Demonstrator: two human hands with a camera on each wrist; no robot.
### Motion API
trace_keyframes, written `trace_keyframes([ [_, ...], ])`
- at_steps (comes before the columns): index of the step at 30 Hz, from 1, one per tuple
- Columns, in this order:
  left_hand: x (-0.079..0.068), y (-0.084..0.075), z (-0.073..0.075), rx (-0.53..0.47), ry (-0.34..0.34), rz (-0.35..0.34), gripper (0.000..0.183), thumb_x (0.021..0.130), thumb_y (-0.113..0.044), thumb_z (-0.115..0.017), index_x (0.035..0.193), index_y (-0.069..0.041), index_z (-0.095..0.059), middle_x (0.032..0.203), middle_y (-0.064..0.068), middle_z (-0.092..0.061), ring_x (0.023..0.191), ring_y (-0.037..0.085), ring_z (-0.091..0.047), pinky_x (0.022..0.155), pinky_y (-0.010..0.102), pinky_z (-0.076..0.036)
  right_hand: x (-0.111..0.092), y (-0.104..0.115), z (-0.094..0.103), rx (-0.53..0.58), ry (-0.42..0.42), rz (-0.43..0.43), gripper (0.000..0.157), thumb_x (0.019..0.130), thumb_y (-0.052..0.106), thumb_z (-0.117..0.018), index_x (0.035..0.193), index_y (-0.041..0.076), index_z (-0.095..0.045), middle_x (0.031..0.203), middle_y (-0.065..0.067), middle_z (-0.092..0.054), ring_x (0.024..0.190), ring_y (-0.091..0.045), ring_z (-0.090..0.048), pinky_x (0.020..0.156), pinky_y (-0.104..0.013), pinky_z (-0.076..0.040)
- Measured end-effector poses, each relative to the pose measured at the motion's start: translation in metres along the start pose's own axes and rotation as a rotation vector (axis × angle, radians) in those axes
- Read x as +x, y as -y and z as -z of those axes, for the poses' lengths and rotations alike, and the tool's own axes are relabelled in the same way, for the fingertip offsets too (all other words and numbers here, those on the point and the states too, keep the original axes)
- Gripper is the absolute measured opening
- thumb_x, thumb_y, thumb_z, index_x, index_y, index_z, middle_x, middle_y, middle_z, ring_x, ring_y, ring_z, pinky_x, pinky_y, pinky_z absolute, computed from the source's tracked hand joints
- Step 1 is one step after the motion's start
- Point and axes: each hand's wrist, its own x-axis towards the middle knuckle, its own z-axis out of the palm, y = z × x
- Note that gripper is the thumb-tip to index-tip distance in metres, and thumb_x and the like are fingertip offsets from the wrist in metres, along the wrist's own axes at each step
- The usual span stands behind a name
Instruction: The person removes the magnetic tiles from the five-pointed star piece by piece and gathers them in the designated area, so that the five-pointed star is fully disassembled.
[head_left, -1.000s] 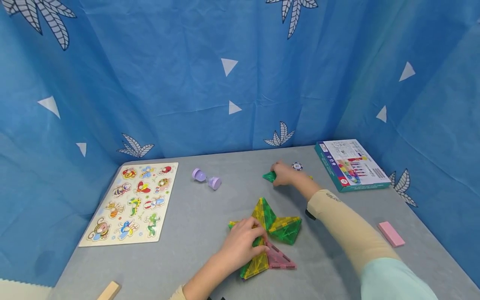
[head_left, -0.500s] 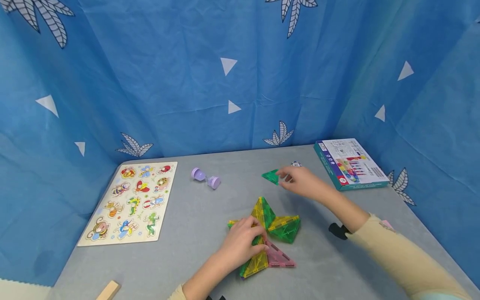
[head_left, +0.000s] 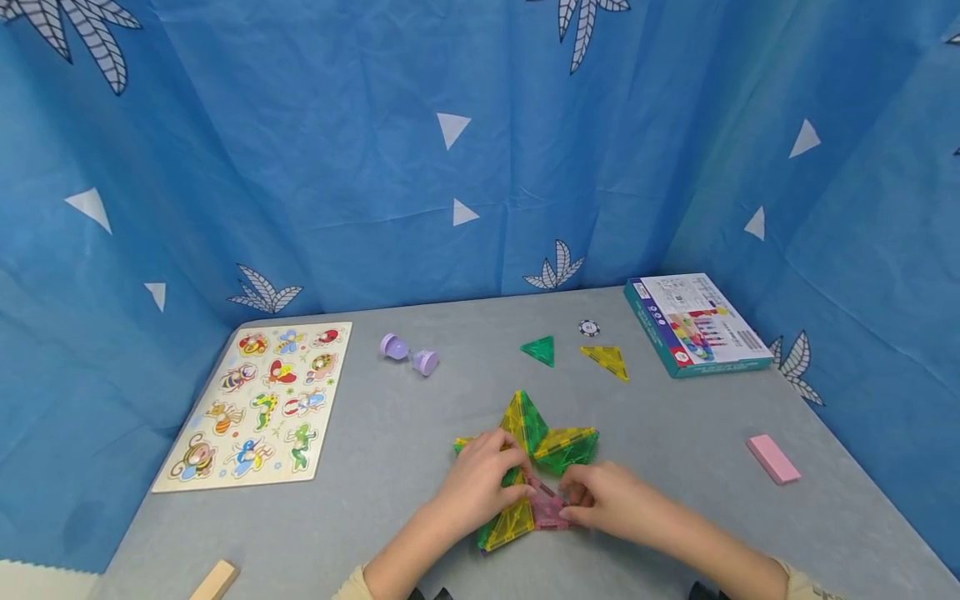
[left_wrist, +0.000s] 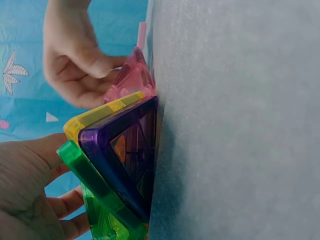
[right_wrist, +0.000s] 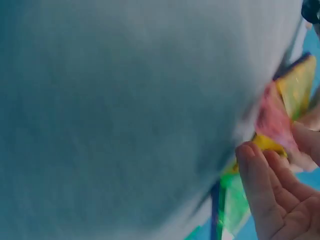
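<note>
Left hand (head_left: 483, 477) grips the tile star (head_left: 546, 450) at seven o'clock; right hand (head_left: 617, 504), fingers nearly closed, seems to pinch the pink triangle (head_left: 549, 512) at five o'clock, though blurred. Best brace the star and align edges gently.

No text is legible. The box (head_left: 697, 327) bears printed lines, too small to read. The chip (head_left: 589, 327) carries a central marking, unreadable. The right sleeve (head_left: 801, 585) shows indistinct lettering.
</note>
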Motion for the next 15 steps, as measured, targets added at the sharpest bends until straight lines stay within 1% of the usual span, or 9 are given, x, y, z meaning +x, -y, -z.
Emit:
trace_keyframes([
  [3, 0.0, 0.0, 0.0, 0.006, -0.002, 0.002, 0.014, 0.078, -0.038, -0.074, 0.082, -0.032, -0.062, 0.099, -0.011, -0.049, 0.087, 0.008, -0.047, 0.077, 0.031, -0.041, 0.001, -0.002, -0.009, -0.009, -0.005, -0.026, 0.018, 0.081, 0.027, -0.073, 0.092, 0.015, -0.065, 0.067, 0.014, -0.055, 0.055, 0.0, -0.05, 0.048, -0.021, -0.043],
  [9, 0.001, 0.0, 0.001, 0.005, -0.002, 0.004, 0.014, 0.078, -0.038, -0.074, 0.082, -0.032, -0.062, 0.1, -0.011, -0.049, 0.088, 0.008, -0.047, 0.076, 0.031, -0.041, 0.006, -0.003, -0.015, -0.057, -0.007, 0.008, 0.015, 0.079, 0.024, -0.075, 0.088, 0.016, -0.065, 0.063, 0.014, -0.05, 0.052, 0.0, -0.044, 0.047, -0.021, -0.039],
  [12, 0.001, 0.0, 0.001, 0.003, 0.0, 0.004, 0.014, 0.077, -0.039, -0.074, 0.083, -0.032, -0.063, 0.1, -0.012, -0.049, 0.088, 0.007, -0.047, 0.077, 0.03, -0.042, 0.006, -0.003, -0.016, -0.055, 0.004, 0.018, 0.012, 0.08, 0.022, -0.074, 0.083, 0.017, -0.063, 0.06, 0.014, -0.049, 0.051, 0.0, -0.043, 0.045, -0.021, -0.038],
  [15, 0.001, 0.001, 0.002, 0.0, 0.006, -0.003, 0.017, 0.076, -0.039, -0.076, 0.086, -0.031, -0.064, 0.1, -0.012, -0.049, 0.09, 0.007, -0.048, 0.078, 0.031, -0.043, 0.005, -0.003, -0.016, -0.05, 0.006, 0.026, 0.013, 0.08, 0.021, -0.074, 0.08, 0.018, -0.061, 0.06, 0.014, -0.049, 0.051, 0.0, -0.043, 0.045, -0.021, -0.037],
])
